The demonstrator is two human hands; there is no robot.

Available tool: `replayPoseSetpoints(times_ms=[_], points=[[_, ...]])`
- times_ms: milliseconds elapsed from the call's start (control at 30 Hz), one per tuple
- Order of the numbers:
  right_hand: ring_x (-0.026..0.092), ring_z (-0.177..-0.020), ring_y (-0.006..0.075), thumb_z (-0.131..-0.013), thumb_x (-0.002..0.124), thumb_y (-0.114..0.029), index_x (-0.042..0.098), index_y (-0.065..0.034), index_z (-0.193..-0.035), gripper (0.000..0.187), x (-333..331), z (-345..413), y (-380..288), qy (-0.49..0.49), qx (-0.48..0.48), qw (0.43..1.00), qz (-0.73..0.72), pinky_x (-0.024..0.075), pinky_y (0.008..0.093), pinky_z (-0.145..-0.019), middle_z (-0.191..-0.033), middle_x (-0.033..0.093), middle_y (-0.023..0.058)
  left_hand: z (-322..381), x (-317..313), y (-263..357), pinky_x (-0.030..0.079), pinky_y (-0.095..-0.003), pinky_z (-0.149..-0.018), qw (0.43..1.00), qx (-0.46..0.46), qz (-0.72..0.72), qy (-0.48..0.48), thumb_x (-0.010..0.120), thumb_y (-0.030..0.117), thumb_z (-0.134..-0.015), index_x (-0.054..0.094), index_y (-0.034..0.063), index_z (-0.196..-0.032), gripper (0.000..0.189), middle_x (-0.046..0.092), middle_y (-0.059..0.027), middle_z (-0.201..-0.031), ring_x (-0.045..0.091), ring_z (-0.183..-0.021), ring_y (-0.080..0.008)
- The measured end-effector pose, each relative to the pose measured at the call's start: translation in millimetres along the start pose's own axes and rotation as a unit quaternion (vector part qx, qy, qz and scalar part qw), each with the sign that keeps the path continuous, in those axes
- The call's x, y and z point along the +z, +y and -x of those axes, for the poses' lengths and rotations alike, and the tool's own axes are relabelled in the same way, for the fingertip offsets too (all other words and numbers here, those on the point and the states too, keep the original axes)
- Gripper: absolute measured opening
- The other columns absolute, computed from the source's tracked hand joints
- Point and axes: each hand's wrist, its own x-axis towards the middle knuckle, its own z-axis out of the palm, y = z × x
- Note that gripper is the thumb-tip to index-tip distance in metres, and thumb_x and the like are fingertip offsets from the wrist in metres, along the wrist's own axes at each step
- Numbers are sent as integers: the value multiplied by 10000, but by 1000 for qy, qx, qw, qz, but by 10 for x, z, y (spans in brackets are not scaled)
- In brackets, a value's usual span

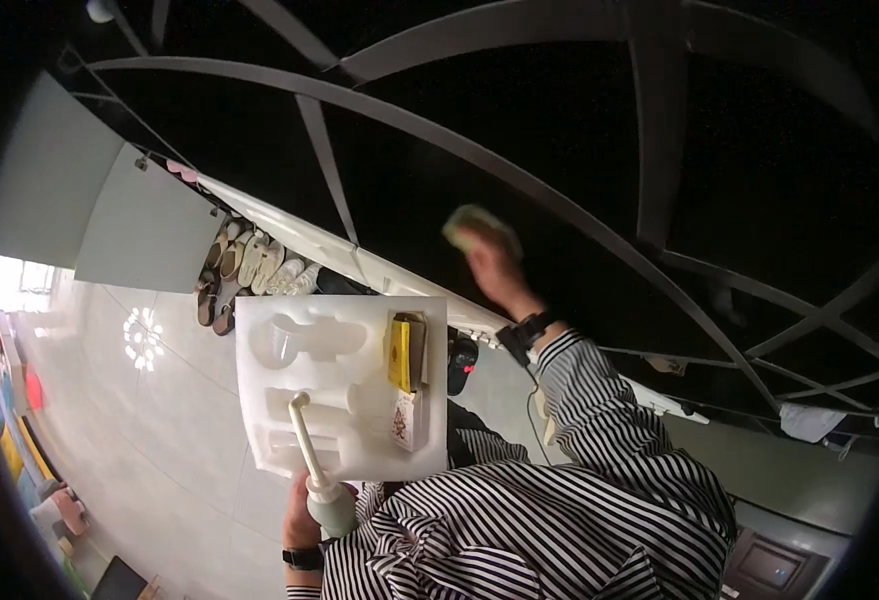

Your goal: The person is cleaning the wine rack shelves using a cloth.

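My left hand is low in the head view, under the near edge of a white foam packing tray with moulded hollows. Beside that hand a squeeze bottle with a long bent spout stands up over the tray; what exactly the fingers grip is hidden. A yellow box and a white patterned box lie in the tray's right side. My right hand, blurred, reaches out to a black glossy panel and holds a pale yellow-green cloth or sponge against or close to it.
Several pairs of shoes line the floor below a white ledge along the panel. Grey curved strips cross the panel. A black shoe lies right of the tray. A cable hangs from a device on my right wrist.
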Motion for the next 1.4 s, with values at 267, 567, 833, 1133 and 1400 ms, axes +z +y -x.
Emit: replayPoseSetpoints(times_ms=[267, 567, 833, 1133, 1400], points=[[466, -1233, 318, -888, 524, -185, 521, -110, -1290, 409, -219, -400, 902, 28, 446, 863, 236, 352, 420, -1057, -1316, 522, 150, 77, 79, -284, 553, -426, -684, 993, -22, 86, 72, 360, 267, -962, 431, -34, -1142, 358, 626, -266, -846, 639, -769, -346], [485, -1208, 319, -883, 507, -335, 554, -36, -1220, 453, 732, -1636, 387, -140, 278, 941, 133, 357, 408, -1041, -1252, 556, 172, 131, 135, -431, 556, -425, -634, 977, -46, 153, 140, 331, 279, -969, 450, -10, -1079, 331, 634, -278, -809, 650, -731, -368], [527, -1138, 342, -742, 590, -80, 585, -52, -1143, 402, 1105, -1291, 655, -5, 67, 989, 134, 399, 447, -991, -1169, 587, 166, 172, 119, -470, 549, -404, -652, 977, -63, 144, 144, 335, 338, -960, 466, 18, -1074, 363, 641, -268, -839, 654, -765, -348], [422, -1261, 326, -818, 504, -18, 558, -72, -1232, 421, 731, -100, -631, -141, -27, 988, -51, 298, 467, -1086, -1285, 519, 151, -4, 51, -103, 557, -368, -670, 993, -49, 96, 40, 389, 426, -932, 504, -17, -1106, 490, 654, -234, -864, 660, -769, -295], [406, -1297, 276, -767, 518, 53, 595, -103, -1190, 457, 192, 591, -321, -171, 48, 982, -57, 300, 436, -1098, -1299, 521, 118, 49, 19, -172, 560, -378, -635, 991, -69, 86, 69, 351, 378, -949, 511, -26, -1079, 453, 655, -242, -830, 660, -719, -305]])
